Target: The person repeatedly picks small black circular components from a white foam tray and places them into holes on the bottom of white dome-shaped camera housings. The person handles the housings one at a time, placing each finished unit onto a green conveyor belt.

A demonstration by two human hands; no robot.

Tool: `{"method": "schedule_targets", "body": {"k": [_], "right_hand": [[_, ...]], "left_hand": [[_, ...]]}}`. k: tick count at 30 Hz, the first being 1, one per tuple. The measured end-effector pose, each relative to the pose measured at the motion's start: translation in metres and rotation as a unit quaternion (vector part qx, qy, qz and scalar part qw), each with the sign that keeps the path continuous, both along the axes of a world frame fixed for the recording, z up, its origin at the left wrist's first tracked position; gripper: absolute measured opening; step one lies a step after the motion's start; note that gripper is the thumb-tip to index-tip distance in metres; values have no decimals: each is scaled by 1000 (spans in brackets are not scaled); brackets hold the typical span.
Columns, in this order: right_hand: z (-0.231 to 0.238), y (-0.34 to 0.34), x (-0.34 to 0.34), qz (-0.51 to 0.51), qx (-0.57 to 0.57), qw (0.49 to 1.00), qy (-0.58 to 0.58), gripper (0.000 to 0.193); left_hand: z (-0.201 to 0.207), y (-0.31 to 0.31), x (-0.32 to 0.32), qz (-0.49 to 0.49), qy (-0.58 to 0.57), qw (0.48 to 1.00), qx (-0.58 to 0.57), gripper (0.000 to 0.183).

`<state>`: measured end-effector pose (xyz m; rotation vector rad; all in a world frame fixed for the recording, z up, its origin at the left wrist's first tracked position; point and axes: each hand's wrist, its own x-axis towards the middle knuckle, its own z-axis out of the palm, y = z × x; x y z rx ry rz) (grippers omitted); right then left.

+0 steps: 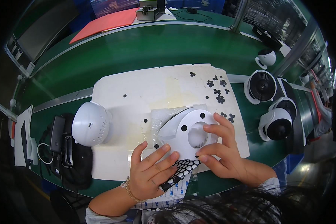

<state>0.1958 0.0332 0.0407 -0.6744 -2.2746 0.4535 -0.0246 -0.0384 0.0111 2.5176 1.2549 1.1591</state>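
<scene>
Left hand: fingers spread, tips on the near-left edge of a white housing, palm over a dotted black-and-white strip. Right hand: thumb and forefinger nearly together at the housing's near rim, by a small black dot; cannot tell whether the dot is pinched. Housing lies between the hands, ring side up, tilted, on a translucent pad. Two more dots on its ring.

Surface: worn, stained white board under the work, edges ragged, on a green bench. Single black dots lie ahead of the left hand; black dot clusters ahead of the right. Printed backing sheet at the left wrist.

Left of the left hand: rounded white device on the board's edge; farther left, black adapter by dark cloth. Right of the right hand: white units with round black faces.

Room, far beyond both hands: coral sheet, metal box, blue bins with clear wrap. Beyond the right hand: metal frame post, then dim aisle floor.
</scene>
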Motion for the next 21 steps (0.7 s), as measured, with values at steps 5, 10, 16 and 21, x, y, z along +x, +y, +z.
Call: {"method": "schedule_targets", "body": {"k": [5, 10, 16, 21], "right_hand": [[-11, -6, 9, -84, 276, 955, -73, 21], [4, -25, -5, -72, 201, 976, -31, 24], [5, -19, -21, 110, 115, 987, 21, 23], [4, -13, 5, 12, 97, 995, 15, 17]], "left_hand": [[0, -2, 2, 7, 0, 1000, 3, 23], [3, -2, 3, 12, 11, 1000, -1, 19], [5, -2, 4, 18, 4, 1000, 10, 15], [7, -2, 4, 23, 14, 1000, 1, 13]]}}
